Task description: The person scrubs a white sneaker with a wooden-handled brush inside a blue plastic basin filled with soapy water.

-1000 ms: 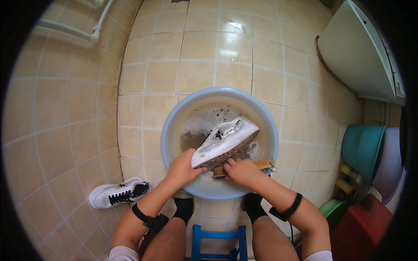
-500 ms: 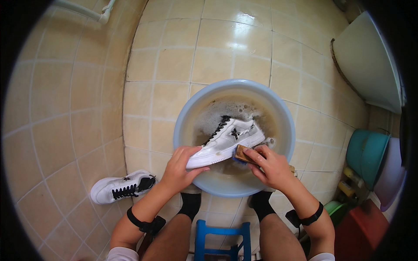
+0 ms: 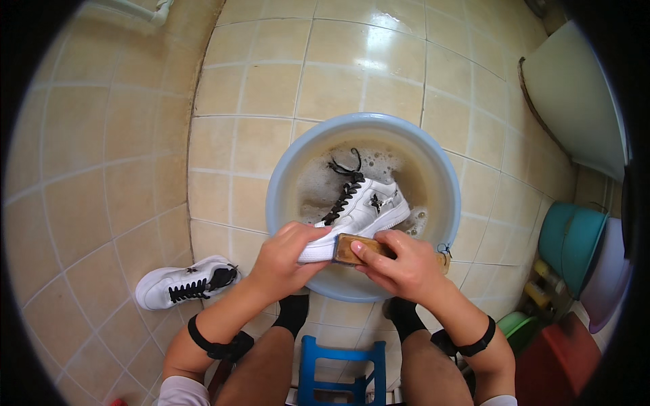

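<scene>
Left hand (image 3: 291, 254) clamped around its toe, a white shoe (image 3: 371, 215) is held slanted over a blue basin (image 3: 276, 196) of cloudy, sudsy water (image 3: 318, 181), its heel pointing beyond the right hand (image 3: 405, 266). That hand grips a wooden brush (image 3: 347, 250), thumb pressed on top, the brush's end set against the shoe's side just right of the left hand's fingers. Whether the heel rests in the water, under the suds, cannot be told. Black laces (image 3: 349, 186) trail loose beyond both hands. A second white shoe (image 3: 161, 289) lies on the floor left of the left hand.

The hazards, as judged here, come from wet, soapy surfaces: a hard push by the right hand could twist the shoe out of the left hand's hold on the toe alone, the brush could skid into the nearby fingers, or a sudden drop could splash water over the rim.
</scene>
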A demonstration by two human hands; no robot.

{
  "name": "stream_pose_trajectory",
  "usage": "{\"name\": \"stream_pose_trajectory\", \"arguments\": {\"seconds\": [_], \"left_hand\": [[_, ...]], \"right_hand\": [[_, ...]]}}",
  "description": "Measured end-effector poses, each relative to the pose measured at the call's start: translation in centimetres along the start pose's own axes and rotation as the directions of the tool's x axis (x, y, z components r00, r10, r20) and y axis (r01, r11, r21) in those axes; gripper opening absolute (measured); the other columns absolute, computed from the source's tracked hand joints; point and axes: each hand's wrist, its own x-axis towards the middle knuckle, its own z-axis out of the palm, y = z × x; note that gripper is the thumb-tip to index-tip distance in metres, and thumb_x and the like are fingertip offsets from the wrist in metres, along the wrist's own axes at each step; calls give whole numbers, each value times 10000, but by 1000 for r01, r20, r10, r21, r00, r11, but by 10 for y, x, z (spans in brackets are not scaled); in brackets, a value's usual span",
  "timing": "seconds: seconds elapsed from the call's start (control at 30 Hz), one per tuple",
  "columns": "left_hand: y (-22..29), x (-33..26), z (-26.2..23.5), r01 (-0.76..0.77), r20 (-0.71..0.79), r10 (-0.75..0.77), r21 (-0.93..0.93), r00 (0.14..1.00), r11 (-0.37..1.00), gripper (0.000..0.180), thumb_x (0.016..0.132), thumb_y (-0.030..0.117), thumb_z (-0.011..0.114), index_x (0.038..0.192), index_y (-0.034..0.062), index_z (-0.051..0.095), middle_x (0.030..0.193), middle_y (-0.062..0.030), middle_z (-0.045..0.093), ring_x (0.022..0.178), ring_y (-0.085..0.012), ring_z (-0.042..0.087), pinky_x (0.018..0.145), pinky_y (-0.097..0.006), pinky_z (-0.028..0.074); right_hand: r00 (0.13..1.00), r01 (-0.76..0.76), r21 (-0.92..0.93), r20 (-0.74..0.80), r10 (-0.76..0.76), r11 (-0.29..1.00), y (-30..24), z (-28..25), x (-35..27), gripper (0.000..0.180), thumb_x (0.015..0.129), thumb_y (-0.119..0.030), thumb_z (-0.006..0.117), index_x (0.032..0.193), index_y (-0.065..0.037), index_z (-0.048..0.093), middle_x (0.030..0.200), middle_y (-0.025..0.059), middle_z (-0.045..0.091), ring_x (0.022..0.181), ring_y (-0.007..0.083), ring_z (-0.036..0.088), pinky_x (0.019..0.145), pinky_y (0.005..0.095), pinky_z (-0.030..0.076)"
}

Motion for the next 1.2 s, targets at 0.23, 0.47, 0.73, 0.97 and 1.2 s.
{"name": "stream_pose_trajectory", "arguments": {"seconds": [0.23,0.47,0.73,0.97,1.2], "left_hand": [[20,9,-10,-32,50,29,47,998,998,539,627,61,769,1106,11,527,937,-154,584,866,-319,568,742,-367,465],[18,11,-9,-113,54,112,16,992,993,771,581,-30,713,1266,39,366,993,-159,476,912,-337,468,858,-429,369],[17,10,-12,-161,64,155,109,986,981,666,535,-86,614,1171,35,454,944,-137,457,874,-341,438,824,-429,369],[9,7,-9,-171,1,172,71,985,983,374,501,-75,612,850,55,575,883,-115,466,835,-320,445,761,-399,392],[11,9,-7,-204,38,202,69,979,977,331,490,-70,627,792,61,590,879,-105,474,828,-310,460,739,-389,403]], "right_hand": [[999,-48,135,11,47,990,25,-3,-24,445,667,-183,758,1087,-150,616,836,94,585,650,237,581,503,313,477],[999,-28,192,-20,32,981,12,0,-21,449,678,-189,748,1107,-161,620,832,75,577,636,217,577,486,301,465],[998,-46,194,-31,53,980,7,4,-18,442,685,-177,746,1106,-143,618,828,77,570,635,212,573,489,303,465],[995,-88,173,-21,92,981,24,6,-21,439,707,-187,735,1124,-138,606,837,89,574,648,233,578,520,312,473],[993,-113,284,16,113,952,2,2,-9,409,742,-199,712,1130,-132,603,835,83,564,654,231,577,522,313,474]]}}
